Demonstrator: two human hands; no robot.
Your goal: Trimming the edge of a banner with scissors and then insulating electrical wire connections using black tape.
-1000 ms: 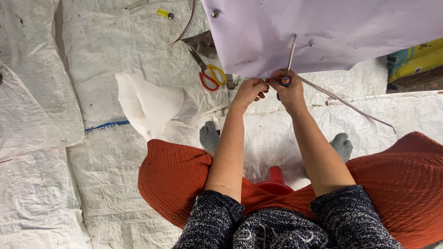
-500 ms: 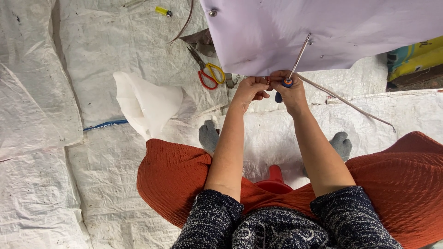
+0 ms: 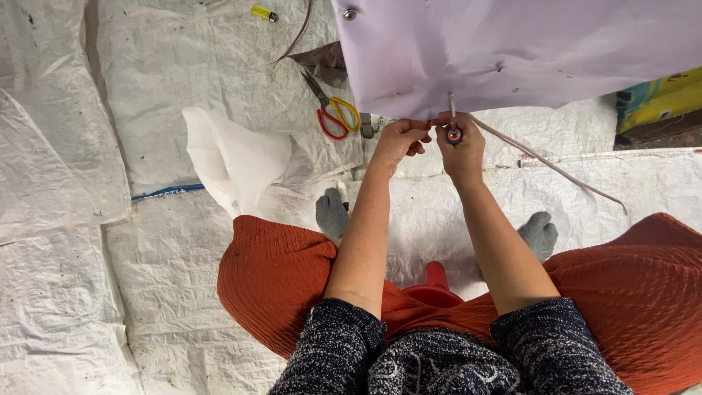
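Note:
A large pale lilac sheet (image 3: 526,51) hangs across the top of the view, with a metal eyelet (image 3: 349,14) near its corner. My left hand (image 3: 398,139) pinches the sheet's lower edge. My right hand (image 3: 462,146) is closed on a small tool with an orange and blue handle (image 3: 454,134), its thin metal shaft pointing up into the sheet edge. A thin rod or cord (image 3: 548,164) runs from under my right hand toward the right.
Scissors with red and yellow handles (image 3: 333,110) lie just left of my hands. A white folded cloth (image 3: 234,157) lies on the woven white floor covering (image 3: 110,219). A yellow lighter (image 3: 263,12) lies at the top. My orange trousers and grey socks are below.
The tool's shaft has swung from slanting right to nearly upright at the sheet edge. Both hands stay together at the edge.

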